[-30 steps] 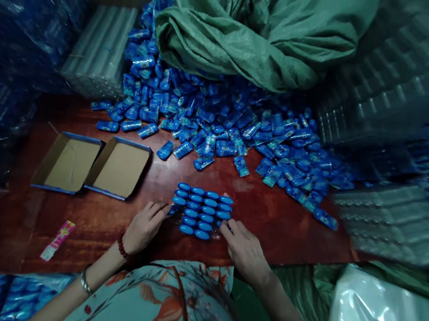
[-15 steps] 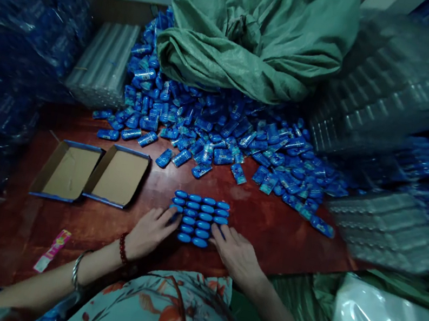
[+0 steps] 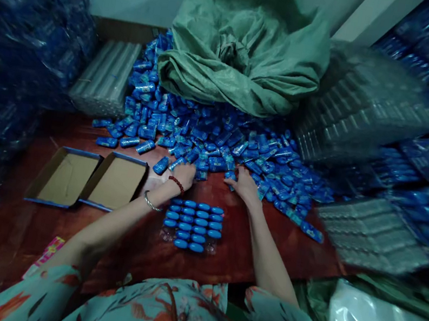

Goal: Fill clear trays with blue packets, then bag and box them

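Note:
My left hand [image 3: 186, 174] is over the front edge of a heap of small blue packets [image 3: 202, 134]. Its fingers curl down out of sight, so any hold is hidden. My right hand [image 3: 247, 185] is at the same edge, thumb and fingers apart around a single blue packet [image 3: 230, 176]; a firm grip does not show. Nearer my body lies a clear plastic tray [image 3: 210, 246] carrying rows of glossy blue oval pieces [image 3: 193, 221]. Its front row is filled only in the middle, with clear pockets at both ends.
Two shallow open boxes [image 3: 115, 182] sit left of the tray. A green sack [image 3: 242, 66] rests behind the heap. Stacked clear trays [image 3: 375, 234] stand at right, more [image 3: 105, 76] at back left. A pink strip [image 3: 47, 256] lies near my left forearm.
Both hands have left the sides of the tray and moved forward to the packet heap. The filled tray stays on the table, and the view has shifted slightly.

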A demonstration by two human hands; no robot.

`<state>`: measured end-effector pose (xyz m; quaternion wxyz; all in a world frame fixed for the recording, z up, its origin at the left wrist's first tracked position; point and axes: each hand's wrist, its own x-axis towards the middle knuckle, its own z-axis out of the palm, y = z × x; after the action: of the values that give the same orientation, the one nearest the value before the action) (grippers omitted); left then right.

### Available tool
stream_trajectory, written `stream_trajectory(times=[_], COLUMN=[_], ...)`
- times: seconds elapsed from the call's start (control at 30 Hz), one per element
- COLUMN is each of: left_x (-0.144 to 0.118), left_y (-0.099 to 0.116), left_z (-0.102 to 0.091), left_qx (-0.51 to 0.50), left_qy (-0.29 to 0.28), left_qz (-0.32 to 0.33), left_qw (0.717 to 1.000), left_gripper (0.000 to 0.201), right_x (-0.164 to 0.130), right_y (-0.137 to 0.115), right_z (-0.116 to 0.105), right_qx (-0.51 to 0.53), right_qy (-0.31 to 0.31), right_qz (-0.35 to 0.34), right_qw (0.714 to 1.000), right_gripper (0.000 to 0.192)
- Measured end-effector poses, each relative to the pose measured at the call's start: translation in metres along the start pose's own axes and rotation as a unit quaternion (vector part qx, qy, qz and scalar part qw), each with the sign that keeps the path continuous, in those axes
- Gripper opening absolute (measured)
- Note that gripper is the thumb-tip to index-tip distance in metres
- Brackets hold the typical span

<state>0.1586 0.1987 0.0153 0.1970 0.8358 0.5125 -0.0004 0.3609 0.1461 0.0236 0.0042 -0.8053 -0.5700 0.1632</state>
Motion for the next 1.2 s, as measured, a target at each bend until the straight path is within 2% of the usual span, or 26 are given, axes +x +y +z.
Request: stream_trajectory(times=[0.1, 0.17, 0.23, 0.27, 0.3, 0.37, 0.43, 0.5, 0.53, 0.6, 0.67, 0.73, 0.8, 0.9, 0.97, 1.07, 1.2], left_x=[-0.008, -0.028, -0.059, -0.079, -0.1, -0.146, -0.188, -0.218, -0.228, -0.235, -0.232, -0.225, -0.218, -0.213, -0.21, -0.205, -0.197], left_y=[-0.013, -0.032, -0.056, -0.068, -0.08, -0.099, -0.106, -0.099, -0.092, -0.074, -0.058, -0.05, -0.049, -0.05, -0.046, -0.029, 0.002], left_z=[-0.003, -0.007, -0.011, -0.013, -0.013, -0.011, -0.006, 0.002, 0.006, 0.016, 0.025, 0.033, 0.038, 0.036, 0.029, 0.018, 0.015], left_qx=[-0.027, -0.046, -0.075, -0.091, -0.134, -0.198, -0.225, -0.241, -0.247, -0.247, -0.225, -0.174, -0.105, -0.003, 0.061, 0.144, 0.232], left_qy=[-0.005, -0.001, 0.024, 0.044, 0.088, 0.144, 0.139, 0.136, 0.139, 0.155, 0.171, 0.182, 0.17, 0.109, 0.057, -0.007, -0.041], left_qz=[0.02, 0.031, 0.036, 0.033, 0.031, 0.02, -0.011, -0.034, -0.035, -0.015, 0.025, 0.066, 0.101, 0.143, 0.165, 0.2, 0.227], left_qw=[0.999, 0.998, 0.996, 0.994, 0.987, 0.969, 0.964, 0.96, 0.958, 0.956, 0.959, 0.966, 0.975, 0.984, 0.983, 0.969, 0.945], left_gripper=[0.02, 0.021, 0.024, 0.026, 0.025, 0.028, 0.03, 0.03, 0.028, 0.023, 0.016, 0.017, 0.025, 0.031, 0.033, 0.028, 0.019], right_x=[-0.009, -0.031, -0.062, -0.08, -0.099, -0.137, -0.171, -0.195, -0.203, -0.21, -0.209, -0.205, -0.202, -0.202, -0.202, -0.199, -0.19], right_y=[0.011, 0.028, 0.049, 0.059, 0.067, 0.075, 0.071, 0.058, 0.051, 0.039, 0.033, 0.034, 0.036, 0.031, 0.021, 0.003, -0.008], right_z=[0.008, 0.016, 0.024, 0.029, 0.034, 0.044, 0.055, 0.068, 0.074, 0.085, 0.091, 0.092, 0.086, 0.07, 0.057, 0.038, 0.026], right_qx=[0.008, 0.056, 0.164, 0.241, 0.322, 0.469, 0.551, 0.563, 0.549, 0.483, 0.373, 0.239, 0.118, -0.004, -0.063, -0.131, -0.167], right_qy=[-0.026, 0.007, 0.048, 0.058, 0.054, 0.032, 0.031, 0.064, 0.089, 0.127, 0.142, 0.155, 0.171, 0.159, 0.125, 0.045, -0.041], right_qz=[-0.015, -0.031, -0.035, -0.024, -0.004, 0.042, 0.064, 0.052, 0.037, -0.017, -0.116, -0.23, -0.311, -0.355, -0.368, -0.378, -0.369], right_qw=[1.0, 0.998, 0.985, 0.969, 0.945, 0.882, 0.832, 0.822, 0.831, 0.866, 0.91, 0.931, 0.927, 0.921, 0.919, 0.915, 0.913], right_gripper=[0.043, 0.037, 0.032, 0.033, 0.036, 0.043, 0.046, 0.042, 0.039, 0.03, 0.022, 0.027, 0.035, 0.042, 0.041, 0.036, 0.039])
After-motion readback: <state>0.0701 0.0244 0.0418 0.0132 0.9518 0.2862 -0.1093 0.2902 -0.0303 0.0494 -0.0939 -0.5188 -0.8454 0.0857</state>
